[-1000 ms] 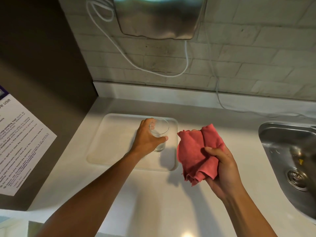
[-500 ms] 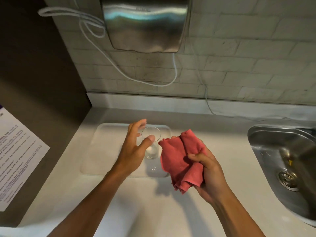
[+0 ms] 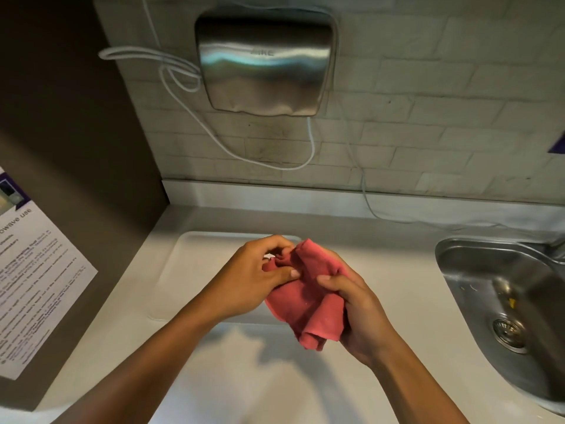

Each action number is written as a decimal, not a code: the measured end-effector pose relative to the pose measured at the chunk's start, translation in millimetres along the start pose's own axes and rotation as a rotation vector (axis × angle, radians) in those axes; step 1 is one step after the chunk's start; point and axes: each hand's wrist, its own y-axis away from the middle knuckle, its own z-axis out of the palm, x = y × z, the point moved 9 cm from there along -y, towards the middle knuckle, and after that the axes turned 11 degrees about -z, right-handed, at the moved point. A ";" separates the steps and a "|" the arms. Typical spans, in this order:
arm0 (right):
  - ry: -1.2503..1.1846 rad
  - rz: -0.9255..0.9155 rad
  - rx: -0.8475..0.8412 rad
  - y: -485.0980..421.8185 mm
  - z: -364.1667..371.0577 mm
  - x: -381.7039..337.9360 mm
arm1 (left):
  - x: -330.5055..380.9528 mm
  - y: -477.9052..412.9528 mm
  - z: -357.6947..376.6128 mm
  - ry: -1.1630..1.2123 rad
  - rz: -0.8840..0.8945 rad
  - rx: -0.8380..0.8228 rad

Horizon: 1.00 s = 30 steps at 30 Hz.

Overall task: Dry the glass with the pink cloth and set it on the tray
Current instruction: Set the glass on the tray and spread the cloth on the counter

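**Cloth, steel, matt white**

I am seeing both of my hands closing on the pink cloth (image 3: 305, 301), which is showing a soft, napped, matt weave. Under my left hand (image 3: 253, 280) the tray (image 3: 189, 270) is looking like smooth white plastic with a dull sheen. The counter (image 3: 244, 377) below my wrists is reading matt and smooth. Right of my right hand (image 3: 357, 304) the sink (image 3: 477, 270) is gleaming as brushed metal. Above my hands the hand dryer (image 3: 264, 62) is shining, brushed steel, on rough matt brick-pattern tiles (image 3: 428, 127). Left, a printed notice (image 3: 36, 283) is looking like smooth paper.

"owave use" on wall notice (image 3: 33, 270), dryer (image 3: 264, 65) brand blurred
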 end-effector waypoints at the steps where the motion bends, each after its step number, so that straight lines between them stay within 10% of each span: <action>1: 0.008 -0.012 -0.004 0.4 1.8 -2.6 | 2.4 1.4 -1.2 -0.005 0.002 0.024; 30: 0.754 -0.374 0.054 23.4 -10.2 -111.9 | 92.1 32.4 -18.0 -0.417 0.240 -0.017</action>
